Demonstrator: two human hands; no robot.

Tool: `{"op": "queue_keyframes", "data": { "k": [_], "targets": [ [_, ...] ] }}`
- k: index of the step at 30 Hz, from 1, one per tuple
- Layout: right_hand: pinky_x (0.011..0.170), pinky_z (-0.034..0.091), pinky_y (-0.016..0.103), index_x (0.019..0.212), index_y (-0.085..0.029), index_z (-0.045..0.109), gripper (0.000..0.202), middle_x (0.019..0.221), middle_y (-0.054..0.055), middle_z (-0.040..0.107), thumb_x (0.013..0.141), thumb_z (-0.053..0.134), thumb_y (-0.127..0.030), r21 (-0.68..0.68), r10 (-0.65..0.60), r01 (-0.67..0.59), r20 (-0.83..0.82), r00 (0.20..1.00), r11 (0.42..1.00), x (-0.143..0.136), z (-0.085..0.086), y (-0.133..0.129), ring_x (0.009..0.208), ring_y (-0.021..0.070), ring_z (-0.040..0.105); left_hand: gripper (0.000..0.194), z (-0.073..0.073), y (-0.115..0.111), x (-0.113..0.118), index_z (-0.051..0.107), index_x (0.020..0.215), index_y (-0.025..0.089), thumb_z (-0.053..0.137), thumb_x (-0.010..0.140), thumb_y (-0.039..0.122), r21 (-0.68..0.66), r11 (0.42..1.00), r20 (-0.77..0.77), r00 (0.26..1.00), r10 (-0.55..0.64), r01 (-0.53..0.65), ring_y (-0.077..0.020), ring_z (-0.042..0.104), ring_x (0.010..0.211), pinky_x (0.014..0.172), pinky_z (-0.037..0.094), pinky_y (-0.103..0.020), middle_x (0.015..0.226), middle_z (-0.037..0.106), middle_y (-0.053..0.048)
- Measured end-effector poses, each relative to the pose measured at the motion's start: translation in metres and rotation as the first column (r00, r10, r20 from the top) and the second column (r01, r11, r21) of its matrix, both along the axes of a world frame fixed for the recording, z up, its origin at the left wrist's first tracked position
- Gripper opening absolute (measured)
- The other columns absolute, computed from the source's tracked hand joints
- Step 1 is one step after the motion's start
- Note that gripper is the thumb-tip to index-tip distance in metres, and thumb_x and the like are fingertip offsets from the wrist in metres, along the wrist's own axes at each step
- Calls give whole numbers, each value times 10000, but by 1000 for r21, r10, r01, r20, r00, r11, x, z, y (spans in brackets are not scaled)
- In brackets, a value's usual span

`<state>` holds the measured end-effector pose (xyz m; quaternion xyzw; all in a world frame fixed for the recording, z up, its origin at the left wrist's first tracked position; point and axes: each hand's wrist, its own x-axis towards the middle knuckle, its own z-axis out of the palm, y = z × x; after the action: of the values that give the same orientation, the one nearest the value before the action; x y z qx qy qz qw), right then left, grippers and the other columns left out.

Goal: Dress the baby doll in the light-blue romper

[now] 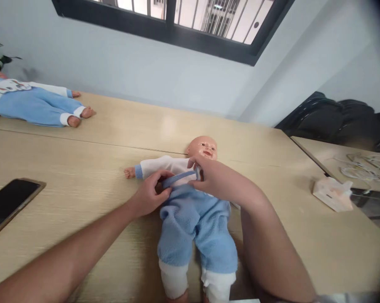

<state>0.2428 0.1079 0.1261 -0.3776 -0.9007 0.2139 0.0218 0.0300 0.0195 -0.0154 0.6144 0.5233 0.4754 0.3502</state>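
Though two dolls (194, 210), hands (152, 191) on one

- Doll (196, 210): on the table (92, 164), head toward the far edge.
- Phone (11, 204): on the table, left of the doll.
- Second doll (35, 105): far left, along the far edge.
- Tissue box (330, 195): by the right edge.
- Cables (363, 170): on a side table (318, 152), beyond that edge.

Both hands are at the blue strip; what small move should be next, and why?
Perhaps the right hand should ease its end of the blue strip down toward the trousers: the strip slants across the white top, and that end lies nearer the doll's head than the one by the left hand.
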Motion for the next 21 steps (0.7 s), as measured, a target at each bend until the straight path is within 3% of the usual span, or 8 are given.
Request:
{"op": "queue_keyframes", "data": {
  "k": [3, 6, 8, 10, 12, 17, 21],
  "targets": [
    [607, 389, 256, 1247, -255, 590, 390, 959, 9, 684, 870, 688, -260, 7, 41, -41, -49, 998, 999, 3, 2, 1, 733, 160, 609, 379, 3, 0, -5, 616, 1248, 193, 619, 919, 381, -48, 997, 72, 996, -61, 65, -232, 670, 1005, 842, 586, -356, 1161, 697, -77],
    [643, 411, 260, 1219, -251, 612, 350, 1026, 18, 683, 876, 681, -246, 46, 67, -64, -67, 995, 997, 2, 1, 1, 778, 164, 617, 229, 6, 1, -5, 652, 1061, 186, 616, 893, 337, -48, 999, 38, 999, 23, -21, -180, 650, 836, 720, 555, -298, 983, 699, -38],
    [686, 433, 269, 1197, -255, 621, 333, 1085, 27, 679, 872, 685, -222, 81, 89, -83, -68, 994, 993, 0, 0, -2, 837, 178, 629, 103, 9, 1, -1, 632, 922, 197, 628, 838, 255, 38, 986, -49, 985, 164, -162, -165, 616, 795, 728, 530, -294, 886, 666, -11],
    [733, 452, 285, 1180, -261, 635, 307, 1123, 39, 670, 880, 679, -206, 115, 111, -103, -65, 992, 988, -1, -1, -8, 898, 197, 636, 60, 12, 0, 3, 588, 860, 210, 608, 807, 186, 163, 926, -95, 929, 359, -341, -158, 585, 771, 751, 510, -300, 825, 619, 8],
    [750, 466, 299, 1166, -275, 661, 281, 1125, 44, 665, 892, 683, -219, 114, 142, -137, -41, 989, 984, -1, 1, -17, 915, 207, 636, 102, 13, -1, 5, 541, 884, 219, 573, 811, 155, 230, 865, -92, 875, 476, -446, -159, 572, 757, 748, 495, -304, 811, 585, 15],
    [887, 512, 359, 1229, -317, 704, 289, 1136, 45, 683, 957, 669, -410, 29, 284, -283, -51, 958, 959, -7, 16, -26, 1035, 242, 640, 194, 11, -2, 0, 490, 1036, 229, 557, 857, 197, 141, 930, -246, 898, 365, -340, -174, 573, 711, 655, 437, -308, 837, 581, 11],
    [1041, 473, 432, 1259, -242, 697, 293, 1237, 87, 700, 1032, 515, -280, 171, 246, -229, -87, 965, 958, -51, 9, 8, 1183, 262, 620, 155, 10, -2, -3, 473, 977, 242, 562, 854, 210, 182, 930, -340, 866, 365, -321, -174, 563, 669, 633, 406, -302, 796, 571, 21]
  ]
}}
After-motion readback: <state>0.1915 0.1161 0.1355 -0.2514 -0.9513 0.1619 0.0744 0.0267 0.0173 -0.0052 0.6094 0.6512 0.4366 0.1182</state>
